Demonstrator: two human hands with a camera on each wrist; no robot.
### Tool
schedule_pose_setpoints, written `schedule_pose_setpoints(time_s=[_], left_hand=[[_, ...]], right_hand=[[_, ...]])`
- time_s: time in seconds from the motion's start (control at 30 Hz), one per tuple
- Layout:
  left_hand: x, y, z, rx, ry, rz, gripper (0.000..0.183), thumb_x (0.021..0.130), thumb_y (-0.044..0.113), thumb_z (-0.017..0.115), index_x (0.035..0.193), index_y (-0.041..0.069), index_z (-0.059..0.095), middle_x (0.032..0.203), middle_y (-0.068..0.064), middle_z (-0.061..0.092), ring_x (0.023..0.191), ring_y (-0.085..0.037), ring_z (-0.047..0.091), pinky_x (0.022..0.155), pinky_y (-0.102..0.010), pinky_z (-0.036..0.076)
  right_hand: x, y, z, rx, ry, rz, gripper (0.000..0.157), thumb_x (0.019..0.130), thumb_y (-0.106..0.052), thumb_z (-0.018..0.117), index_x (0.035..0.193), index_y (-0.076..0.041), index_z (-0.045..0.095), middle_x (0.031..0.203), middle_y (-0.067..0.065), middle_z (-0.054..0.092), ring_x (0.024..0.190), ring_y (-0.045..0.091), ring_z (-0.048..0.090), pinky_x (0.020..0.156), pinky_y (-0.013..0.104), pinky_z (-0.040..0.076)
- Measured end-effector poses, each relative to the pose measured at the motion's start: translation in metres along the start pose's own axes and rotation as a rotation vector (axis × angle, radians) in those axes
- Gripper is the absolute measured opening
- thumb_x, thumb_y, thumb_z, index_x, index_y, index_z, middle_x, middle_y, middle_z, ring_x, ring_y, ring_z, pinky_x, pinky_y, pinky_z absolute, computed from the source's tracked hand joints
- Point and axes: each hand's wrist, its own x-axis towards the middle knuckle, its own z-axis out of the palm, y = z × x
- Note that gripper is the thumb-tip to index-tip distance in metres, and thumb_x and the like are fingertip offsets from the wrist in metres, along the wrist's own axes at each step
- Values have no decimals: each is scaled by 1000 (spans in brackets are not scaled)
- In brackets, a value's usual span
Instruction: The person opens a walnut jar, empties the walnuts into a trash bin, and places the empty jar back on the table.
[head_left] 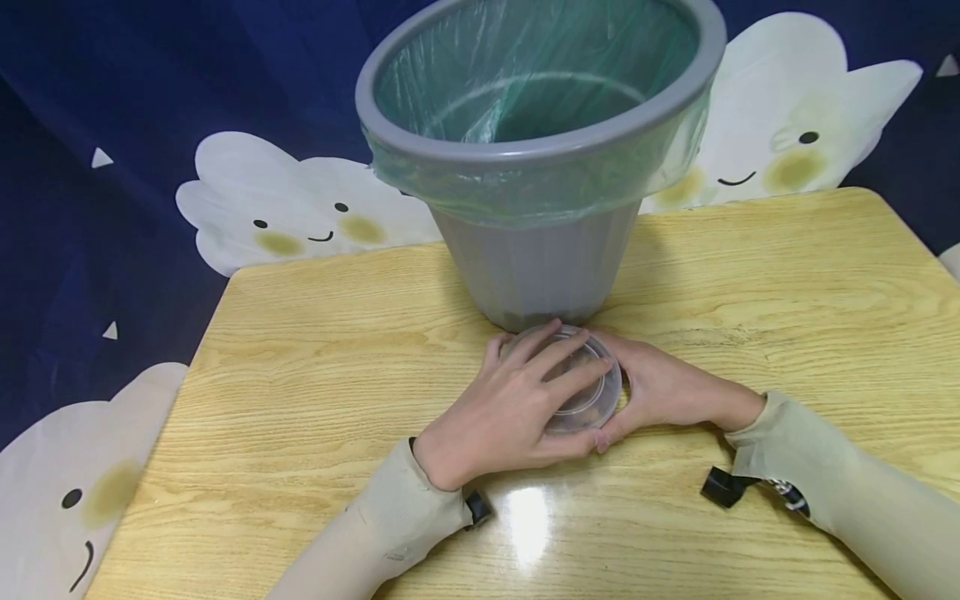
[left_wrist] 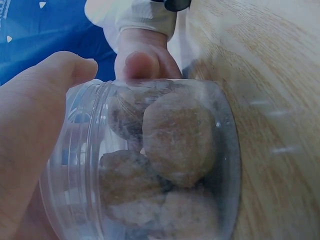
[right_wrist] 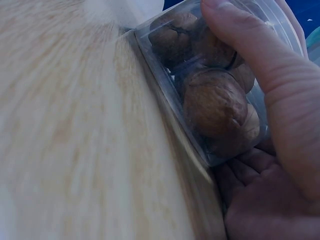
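A clear round plastic jar (left_wrist: 227,165) stands upright on the table, close in front of the bin. Inside are several brown, wrinkled walnuts (right_wrist: 215,102). My left hand (head_left: 510,408) lies over the jar's clear lid (head_left: 611,387) with fingers spread across the top, gripping it at the rim. From the right side, my right hand (head_left: 660,383) holds the jar's wall between thumb and fingers. The right thumb (right_wrist: 245,35) presses along the jar in the right wrist view, and the other right fingers are partly hidden by the jar.
A large grey bin (head_left: 532,267) lined with a green plastic bag (head_left: 517,196) stands at the back of the wood-grain table (head_left: 315,358). Behind it hangs a dark blue curtain (head_left: 112,50) with smiling white clouds. Each wrist wears a small black camera (head_left: 723,487).
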Motion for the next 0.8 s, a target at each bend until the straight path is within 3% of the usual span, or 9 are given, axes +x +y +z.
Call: schedule_pose_setpoints(time_s=[0.47,0.8], left_hand=[[1,0,1,2,17,4,67,94,68,59,151,35,50,160,0,48,153,-33,40,108,-64,42],[1,0,0,-6,25,2,67,93,69,59,150,34,51,160,0,48,153,-33,41,108,-63,41]], right_hand=[[0,1,0,6,8,-6,125,57,-44,101,160,-34,31,155,-8,50,137,15,54,111,34,48],[-1,5,0,-4,-3,-21,126,57,-44,101,161,-29,30,154,-1,52,135,20,56,110,33,49]])
